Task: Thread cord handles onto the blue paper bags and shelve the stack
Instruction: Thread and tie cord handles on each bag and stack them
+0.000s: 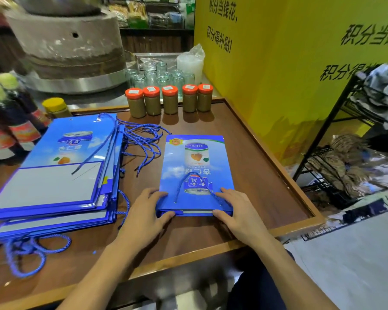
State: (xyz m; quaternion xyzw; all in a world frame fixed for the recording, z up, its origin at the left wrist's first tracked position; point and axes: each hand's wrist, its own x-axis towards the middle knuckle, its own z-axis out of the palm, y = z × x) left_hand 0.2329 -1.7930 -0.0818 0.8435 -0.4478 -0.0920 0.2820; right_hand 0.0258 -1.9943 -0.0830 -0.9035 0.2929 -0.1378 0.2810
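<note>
Here we show the brown wooden table (255, 153), which carries everything of interest. At its left lies the stack of blue paper bags (61, 175), folded flat and piled unevenly, with cord loops trailing from its edges. At the centre one blue bag (196, 166) lies flat and apart from the stack, its mouth edge toward the person.

Both hands are on that near edge, well apart from each other. The left hand (143, 211) is at the left corner and the right hand (235, 209) at the right corner. Each lays fairly straight fingers on the upper face and sets its thumb against the edge; we cannot tell whether the thumbs reach underneath.

A row of jars with orange lids (170, 100) stands at the far side of the table. Loose blue cords (143, 139) lie tangled between the stack and the single bag. One cord handle (179, 187) already loops across the upper face of the bag, its two ends entering holes near the mouth edge.

We judge the bag light, fairly stiff along its folds and glossy, hence apt to slide on the wood. It is best taken by the reinforced mouth edge, beside the holes, not by the limp cord, which would sag and may slip back through.
</note>
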